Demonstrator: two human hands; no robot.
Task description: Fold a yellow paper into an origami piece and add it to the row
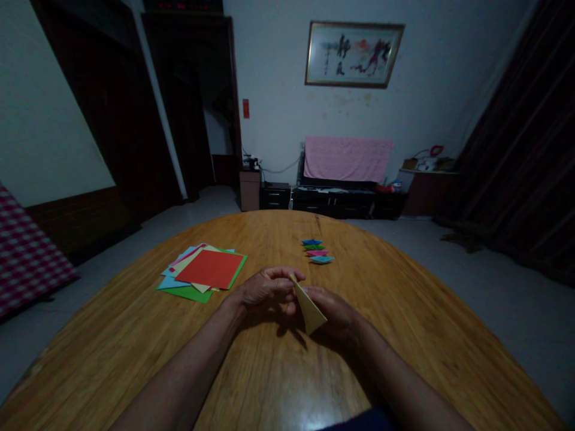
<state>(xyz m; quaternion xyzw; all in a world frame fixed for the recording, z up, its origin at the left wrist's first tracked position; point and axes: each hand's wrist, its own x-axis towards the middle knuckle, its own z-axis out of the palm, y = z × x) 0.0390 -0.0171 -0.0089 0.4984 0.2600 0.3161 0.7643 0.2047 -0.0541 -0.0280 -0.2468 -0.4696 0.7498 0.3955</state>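
On the wooden tabletop [395,311], a loose stack of square origami paper [210,269] lay at the left, red sheet on top. The left hand [265,288] had its grip closed on the upper corner of a folded tan paper triangle [309,306], held above the wood. Farther ahead stood a row of small folded paper pieces [318,251], blue, green, pink and teal. The right hand [331,312] closed its grip on the triangle's other side.
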